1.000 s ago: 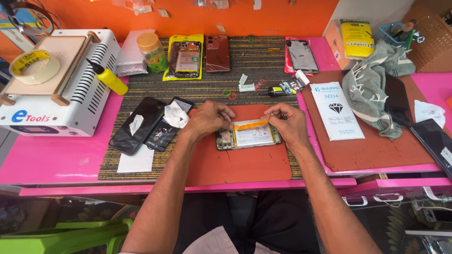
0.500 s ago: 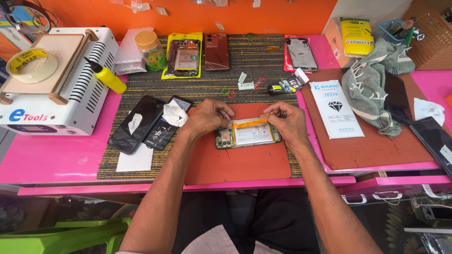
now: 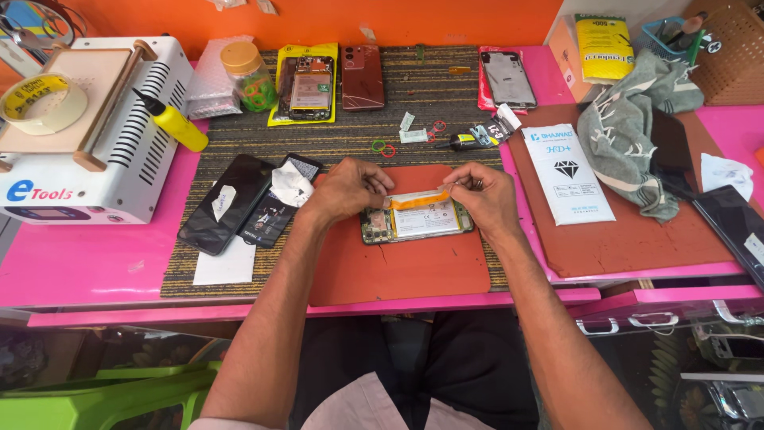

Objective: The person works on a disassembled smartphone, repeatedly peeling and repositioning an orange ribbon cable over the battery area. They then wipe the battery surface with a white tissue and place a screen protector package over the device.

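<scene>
An opened phone point(image 3: 415, 220) lies on the orange mat point(image 3: 398, 267) near the middle of the pink table point(image 3: 87, 263). An orange strip point(image 3: 419, 199) along its far edge is pinched at both ends: the left hand point(image 3: 350, 189) is closed on the left end, the right hand point(image 3: 477, 193) on the right. If the strip is pulled unevenly, it could tear or crease. The phone is not held down, so it could be dragged towards the loose screens point(image 3: 247, 203) at the left.
</scene>
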